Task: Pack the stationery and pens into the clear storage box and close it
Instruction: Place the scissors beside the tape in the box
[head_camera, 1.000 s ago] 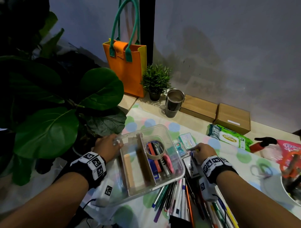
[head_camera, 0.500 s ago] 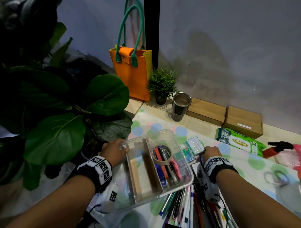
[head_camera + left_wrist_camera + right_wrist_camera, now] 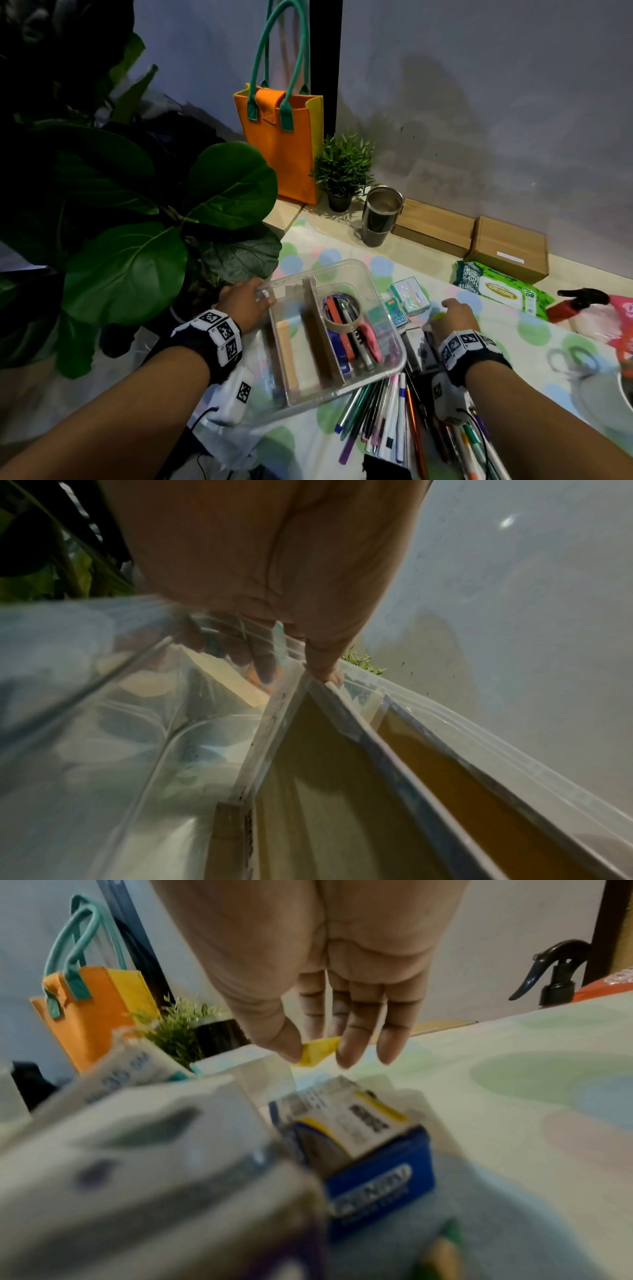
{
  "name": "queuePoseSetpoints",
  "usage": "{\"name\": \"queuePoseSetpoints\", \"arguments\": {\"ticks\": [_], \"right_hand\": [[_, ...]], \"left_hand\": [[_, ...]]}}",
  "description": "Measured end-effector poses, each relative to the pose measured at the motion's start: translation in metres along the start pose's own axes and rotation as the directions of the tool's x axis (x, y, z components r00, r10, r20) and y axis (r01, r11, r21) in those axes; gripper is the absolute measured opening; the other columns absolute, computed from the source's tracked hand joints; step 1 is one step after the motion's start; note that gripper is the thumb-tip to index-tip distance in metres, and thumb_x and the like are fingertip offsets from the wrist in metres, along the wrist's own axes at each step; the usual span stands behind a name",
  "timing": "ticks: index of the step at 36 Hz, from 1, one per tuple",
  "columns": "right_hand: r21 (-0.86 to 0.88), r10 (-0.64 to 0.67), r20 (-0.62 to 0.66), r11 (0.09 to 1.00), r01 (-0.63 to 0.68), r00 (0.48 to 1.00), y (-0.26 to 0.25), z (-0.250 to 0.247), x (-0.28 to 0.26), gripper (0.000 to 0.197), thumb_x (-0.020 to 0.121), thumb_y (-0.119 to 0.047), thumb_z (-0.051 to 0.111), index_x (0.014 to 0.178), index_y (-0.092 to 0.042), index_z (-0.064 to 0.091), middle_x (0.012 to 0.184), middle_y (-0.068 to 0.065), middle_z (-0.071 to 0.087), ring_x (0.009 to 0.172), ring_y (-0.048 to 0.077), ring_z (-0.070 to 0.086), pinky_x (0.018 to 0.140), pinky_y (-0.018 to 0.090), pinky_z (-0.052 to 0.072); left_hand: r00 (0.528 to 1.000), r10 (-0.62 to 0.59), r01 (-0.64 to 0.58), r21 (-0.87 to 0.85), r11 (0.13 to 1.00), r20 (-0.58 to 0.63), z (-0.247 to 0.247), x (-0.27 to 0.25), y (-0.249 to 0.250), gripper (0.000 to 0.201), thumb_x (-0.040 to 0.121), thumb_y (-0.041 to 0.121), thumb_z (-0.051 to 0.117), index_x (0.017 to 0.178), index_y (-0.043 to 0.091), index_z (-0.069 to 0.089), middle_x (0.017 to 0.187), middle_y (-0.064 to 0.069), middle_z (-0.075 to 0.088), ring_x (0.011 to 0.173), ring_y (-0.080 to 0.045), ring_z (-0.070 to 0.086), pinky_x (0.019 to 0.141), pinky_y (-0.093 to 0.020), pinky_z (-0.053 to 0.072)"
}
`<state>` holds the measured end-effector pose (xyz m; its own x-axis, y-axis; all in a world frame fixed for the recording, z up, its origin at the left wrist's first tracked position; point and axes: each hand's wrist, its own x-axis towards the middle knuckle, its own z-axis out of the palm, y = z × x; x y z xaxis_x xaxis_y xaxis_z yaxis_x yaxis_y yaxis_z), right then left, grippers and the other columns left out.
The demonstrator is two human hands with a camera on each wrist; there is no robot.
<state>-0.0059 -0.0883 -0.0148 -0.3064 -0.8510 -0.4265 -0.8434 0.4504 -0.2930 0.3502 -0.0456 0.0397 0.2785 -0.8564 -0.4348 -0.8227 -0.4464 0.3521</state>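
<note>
The clear storage box point(image 3: 373, 274) stands open on the dotted cloth, with brown dividers, a tape roll point(image 3: 341, 313), pens and a pink item inside. My left hand point(image 3: 245, 303) grips its far left rim point(image 3: 301, 658), thumb over the edge and fingers outside the wall. To the right of the box, my right hand point(image 3: 454, 317) pinches a small yellow piece point(image 3: 316, 1050) between thumb and fingers, just above the cloth. Small stationery boxes point(image 3: 409, 296) lie between box and hand, one blue point(image 3: 380, 1175). A pile of pens point(image 3: 383, 414) lies at the box's near edge.
A big-leaved plant point(image 3: 126, 274) crowds the left. Along the wall stand an orange bag point(image 3: 281, 147), a small potted plant point(image 3: 342, 171), a steel tumbler point(image 3: 380, 216) and two cardboard boxes point(image 3: 507, 246). A wipes pack point(image 3: 500, 287) and spray bottle point(image 3: 579, 301) lie at right.
My right hand has shifted right, away from the small boxes, and now holds a small yellow piece. The left hand keeps its grip on the box rim; my view has drifted left.
</note>
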Motion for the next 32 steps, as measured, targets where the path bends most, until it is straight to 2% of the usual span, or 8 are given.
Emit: {"name": "queuePoseSetpoints", "arguments": {"ticks": [6,10,12,16,20,23,27,32], "right_hand": [[0.297,-0.028,-0.165,0.952,0.076,0.986,-0.013,-0.017,-0.029,0.034,0.082,-0.007,0.065,0.115,-0.001,0.064,0.113,0.025,0.063,0.102,0.037,0.060,0.086,0.035,0.046],[0.445,-0.194,-0.230,0.850,0.281,0.954,-0.036,-0.025,-0.070,0.015,0.078,-0.008,0.073,0.089,-0.013,0.064,0.084,0.008,0.064,0.078,0.024,0.058,0.074,0.025,0.047],[0.464,-0.311,-0.190,0.807,0.364,0.931,-0.050,-0.024,-0.092,0.026,0.075,-0.009,0.076,0.074,-0.027,0.058,0.076,-0.002,0.062,0.069,0.014,0.058,0.067,0.015,0.046],[0.270,-0.549,-0.001,0.805,0.529,0.836,-0.069,-0.011,-0.120,0.013,0.079,-0.013,0.072,0.084,-0.024,0.068,0.085,-0.001,0.069,0.078,0.017,0.063,0.077,0.028,0.051],[0.062,-0.601,0.258,0.792,0.608,0.757,-0.080,0.006,-0.126,0.023,0.086,-0.007,0.060,0.104,-0.017,0.070,0.105,0.003,0.068,0.096,0.020,0.064,0.084,0.016,0.042],[-0.064,-0.540,0.384,0.794,0.605,0.749,-0.085,0.019,-0.125,0.022,0.085,-0.005,0.060,0.104,-0.011,0.070,0.107,0.010,0.067,0.099,0.025,0.063,0.081,0.019,0.041],[-0.172,-0.465,0.421,0.802,0.572,0.779,-0.088,0.033,-0.123,0.020,0.088,-0.007,0.055,0.103,-0.009,0.068,0.100,0.011,0.065,0.101,0.025,0.063,0.090,0.031,0.051],[-0.229,-0.404,0.457,0.807,0.544,0.792,-0.092,0.037,-0.118,0.018,0.089,-0.006,0.052,0.103,-0.005,0.064,0.104,0.012,0.068,0.098,0.027,0.066,0.086,0.034,0.055]], "left_hand": [[1.000,0.022,-0.022,0.026,0.999,0.017,-0.003,-0.001,0.005,0.043,0.093,0.035,0.053,0.130,0.014,0.048,0.136,-0.014,0.052,0.126,-0.034,0.044,0.102,-0.031,0.033],[0.999,0.028,-0.028,0.016,0.999,0.022,-0.005,-0.001,0.006,0.040,0.092,0.034,0.054,0.126,0.012,0.050,0.133,-0.016,0.054,0.124,-0.035,0.046,0.101,-0.032,0.034],[0.999,0.026,-0.026,0.013,1.000,0.027,-0.005,0.000,0.007,0.038,0.092,0.033,0.055,0.124,0.012,0.052,0.131,-0.016,0.056,0.123,-0.034,0.048,0.101,-0.031,0.033],[1.000,0.009,-0.009,0.000,1.000,0.016,-0.005,0.001,0.007,0.037,0.090,0.034,0.056,0.121,0.015,0.055,0.128,-0.018,0.057,0.121,-0.036,0.049,0.098,-0.032,0.035],[1.000,0.006,-0.006,-0.001,1.000,0.013,-0.003,0.002,0.005,0.038,0.090,0.036,0.056,0.122,0.015,0.054,0.128,-0.019,0.057,0.122,-0.037,0.048,0.099,-0.034,0.035],[1.000,0.014,-0.014,0.010,1.000,0.016,-0.003,0.002,0.005,0.039,0.091,0.036,0.056,0.122,0.013,0.053,0.128,-0.019,0.057,0.122,-0.037,0.047,0.099,-0.034,0.034],[0.999,0.036,-0.036,0.019,0.999,0.019,-0.003,0.002,0.006,0.035,0.091,0.035,0.055,0.119,0.013,0.055,0.125,-0.016,0.060,0.121,-0.035,0.050,0.096,-0.032,0.032],[0.999,0.050,-0.050,0.027,0.998,0.017,-0.003,0.002,0.004,0.035,0.091,0.034,0.055,0.118,0.013,0.055,0.124,-0.017,0.061,0.121,-0.034,0.051,0.098,-0.033,0.032]]}}
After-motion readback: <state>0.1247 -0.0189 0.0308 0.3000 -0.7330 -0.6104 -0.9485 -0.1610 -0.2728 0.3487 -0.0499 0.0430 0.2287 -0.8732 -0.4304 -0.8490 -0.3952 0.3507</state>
